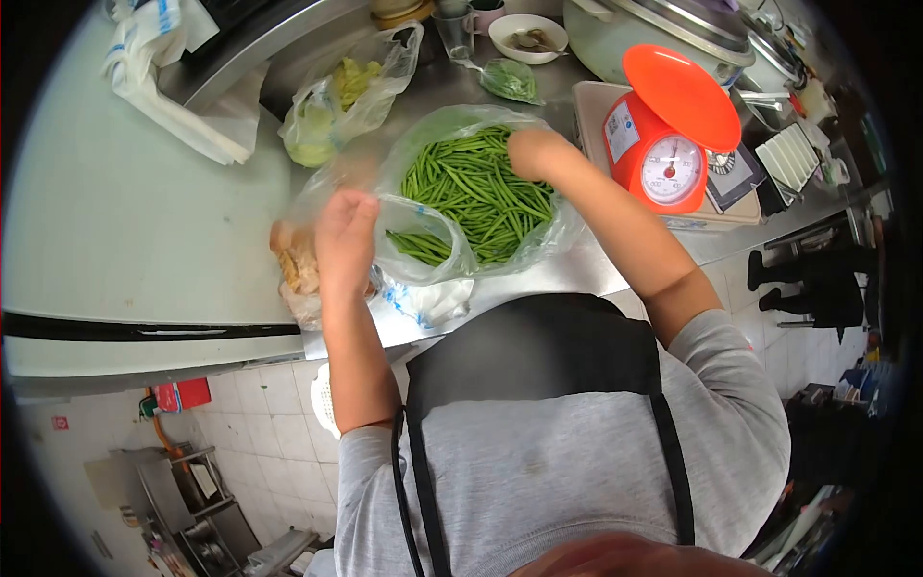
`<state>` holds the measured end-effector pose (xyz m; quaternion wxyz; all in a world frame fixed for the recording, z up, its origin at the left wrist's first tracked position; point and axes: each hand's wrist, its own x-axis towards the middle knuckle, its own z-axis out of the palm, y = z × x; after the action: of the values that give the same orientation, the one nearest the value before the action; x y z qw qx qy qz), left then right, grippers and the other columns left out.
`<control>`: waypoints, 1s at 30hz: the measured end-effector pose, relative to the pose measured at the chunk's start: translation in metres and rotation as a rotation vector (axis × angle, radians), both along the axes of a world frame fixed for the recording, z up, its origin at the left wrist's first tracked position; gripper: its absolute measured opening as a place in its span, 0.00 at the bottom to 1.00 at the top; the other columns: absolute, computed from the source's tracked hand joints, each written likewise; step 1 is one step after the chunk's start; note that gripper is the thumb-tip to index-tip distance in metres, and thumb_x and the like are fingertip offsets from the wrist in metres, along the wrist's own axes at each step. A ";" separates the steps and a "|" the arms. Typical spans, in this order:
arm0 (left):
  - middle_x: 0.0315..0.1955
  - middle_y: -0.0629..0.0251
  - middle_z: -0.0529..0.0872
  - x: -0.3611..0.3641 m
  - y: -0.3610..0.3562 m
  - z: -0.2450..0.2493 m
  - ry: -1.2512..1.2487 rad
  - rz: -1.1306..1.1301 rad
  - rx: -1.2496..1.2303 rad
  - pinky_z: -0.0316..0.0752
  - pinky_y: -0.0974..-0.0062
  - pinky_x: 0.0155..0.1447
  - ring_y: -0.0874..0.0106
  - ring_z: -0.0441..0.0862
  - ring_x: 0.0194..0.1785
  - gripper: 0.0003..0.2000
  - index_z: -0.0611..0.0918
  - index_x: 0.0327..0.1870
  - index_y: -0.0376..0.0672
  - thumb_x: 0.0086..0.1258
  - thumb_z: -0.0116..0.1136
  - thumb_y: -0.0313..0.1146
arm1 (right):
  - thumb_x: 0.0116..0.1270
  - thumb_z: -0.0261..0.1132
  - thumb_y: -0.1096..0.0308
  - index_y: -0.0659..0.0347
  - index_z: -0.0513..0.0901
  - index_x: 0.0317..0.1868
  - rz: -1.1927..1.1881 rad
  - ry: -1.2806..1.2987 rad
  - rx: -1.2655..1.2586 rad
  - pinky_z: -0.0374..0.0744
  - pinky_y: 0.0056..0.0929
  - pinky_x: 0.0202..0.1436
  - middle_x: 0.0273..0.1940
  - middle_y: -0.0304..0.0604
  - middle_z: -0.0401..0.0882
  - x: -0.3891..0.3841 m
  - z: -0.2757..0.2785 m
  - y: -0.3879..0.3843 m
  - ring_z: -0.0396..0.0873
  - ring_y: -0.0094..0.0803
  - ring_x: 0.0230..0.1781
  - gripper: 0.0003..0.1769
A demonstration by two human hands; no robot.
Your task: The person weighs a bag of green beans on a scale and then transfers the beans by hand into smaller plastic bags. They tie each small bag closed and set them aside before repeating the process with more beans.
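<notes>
A large clear plastic bag (562, 234) lies open on the steel counter, full of long green beans (481, 183). Over its left front side is a smaller clear bag (460, 252) with some green beans (420, 247) inside. My left hand (348, 219) is closed on the thin plastic at the left of these bags. At the far right rim of the large bag, my right hand (536, 156) is curled down onto the beans. Its fingertips are hidden, so what it grips does not show.
An orange kitchen scale (663, 144) stands at right beside a big lidded pot (654, 43). Behind are a white bowl (528, 38) with a spoon, a small bag of greens (511, 81) and a bag of leafy vegetables (351, 96). Left of me is a pale flat surface (144, 221).
</notes>
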<state>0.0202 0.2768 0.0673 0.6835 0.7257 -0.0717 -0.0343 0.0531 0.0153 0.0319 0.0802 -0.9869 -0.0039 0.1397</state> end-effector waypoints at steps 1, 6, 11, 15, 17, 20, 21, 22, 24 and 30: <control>0.27 0.73 0.74 0.000 -0.002 0.000 -0.009 -0.017 -0.012 0.63 0.85 0.38 0.82 0.68 0.32 0.04 0.73 0.32 0.39 0.61 0.51 0.29 | 0.54 0.59 0.58 0.68 0.79 0.32 0.025 0.077 -0.003 0.73 0.36 0.44 0.36 0.56 0.77 -0.003 -0.006 0.005 0.76 0.44 0.39 0.18; 0.26 0.73 0.74 -0.001 -0.009 0.002 -0.008 -0.044 -0.041 0.62 0.86 0.37 0.83 0.67 0.31 0.03 0.73 0.32 0.39 0.62 0.51 0.29 | 0.47 0.65 0.57 0.68 0.70 0.47 -0.005 0.036 -0.010 0.72 0.36 0.48 0.44 0.53 0.74 -0.026 -0.042 0.038 0.72 0.43 0.47 0.30; 0.26 0.73 0.74 -0.003 -0.001 0.004 0.016 -0.023 -0.045 0.62 0.85 0.37 0.83 0.67 0.31 0.04 0.73 0.32 0.39 0.62 0.51 0.29 | 0.45 0.62 0.68 0.69 0.69 0.43 -0.004 -0.173 0.374 0.72 0.36 0.46 0.38 0.55 0.75 -0.032 -0.049 0.023 0.72 0.44 0.45 0.24; 0.27 0.71 0.75 0.000 0.005 0.000 -0.010 0.017 0.031 0.64 0.84 0.39 0.82 0.69 0.32 0.04 0.74 0.32 0.38 0.61 0.52 0.29 | 0.44 0.61 0.68 0.67 0.70 0.42 -0.060 -0.296 0.717 0.72 0.31 0.44 0.34 0.54 0.75 -0.033 -0.034 0.013 0.74 0.44 0.38 0.22; 0.27 0.71 0.75 0.004 0.006 -0.005 -0.039 -0.006 0.011 0.64 0.83 0.40 0.81 0.69 0.33 0.05 0.74 0.33 0.38 0.60 0.52 0.29 | 0.45 0.62 0.68 0.66 0.70 0.39 -0.077 -0.276 0.798 0.71 0.27 0.42 0.33 0.48 0.75 -0.034 -0.029 0.012 0.74 0.36 0.36 0.19; 0.28 0.70 0.76 0.003 0.005 -0.004 -0.028 -0.004 -0.015 0.65 0.83 0.40 0.80 0.70 0.33 0.05 0.75 0.33 0.37 0.60 0.53 0.29 | 0.46 0.61 0.68 0.63 0.73 0.37 -0.072 -0.382 1.099 0.71 0.27 0.38 0.31 0.44 0.75 -0.031 -0.058 0.011 0.73 0.31 0.31 0.16; 0.28 0.70 0.76 0.003 0.004 -0.004 -0.015 0.003 -0.025 0.65 0.83 0.40 0.80 0.70 0.33 0.06 0.75 0.33 0.37 0.60 0.53 0.29 | 0.47 0.61 0.69 0.63 0.72 0.37 -0.084 -0.374 1.168 0.71 0.26 0.38 0.30 0.41 0.75 -0.030 -0.064 0.011 0.72 0.29 0.31 0.15; 0.28 0.70 0.76 0.003 0.005 -0.004 -0.032 0.001 -0.019 0.65 0.83 0.40 0.80 0.70 0.33 0.05 0.75 0.33 0.37 0.60 0.53 0.29 | 0.47 0.62 0.70 0.63 0.71 0.36 -0.095 -0.363 1.238 0.71 0.25 0.38 0.30 0.39 0.74 -0.028 -0.069 0.010 0.72 0.27 0.31 0.14; 0.28 0.70 0.76 0.005 0.007 -0.007 -0.059 0.005 -0.005 0.65 0.82 0.40 0.80 0.70 0.33 0.05 0.75 0.32 0.37 0.59 0.53 0.29 | 0.48 0.62 0.72 0.62 0.71 0.35 -0.102 -0.399 1.309 0.70 0.24 0.37 0.29 0.36 0.74 -0.029 -0.067 0.015 0.71 0.24 0.31 0.13; 0.23 0.78 0.72 0.002 -0.001 0.001 -0.067 0.016 0.020 0.56 0.91 0.27 0.89 0.62 0.25 0.03 0.72 0.32 0.41 0.62 0.51 0.29 | 0.49 0.62 0.72 0.60 0.70 0.34 -0.089 -0.404 1.075 0.70 0.23 0.36 0.28 0.34 0.73 -0.027 -0.094 0.010 0.71 0.22 0.29 0.12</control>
<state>0.0226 0.2756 0.0679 0.6738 0.7336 -0.0883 -0.0050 0.0262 0.0257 -0.0624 0.5741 -0.8138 -0.0481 -0.0765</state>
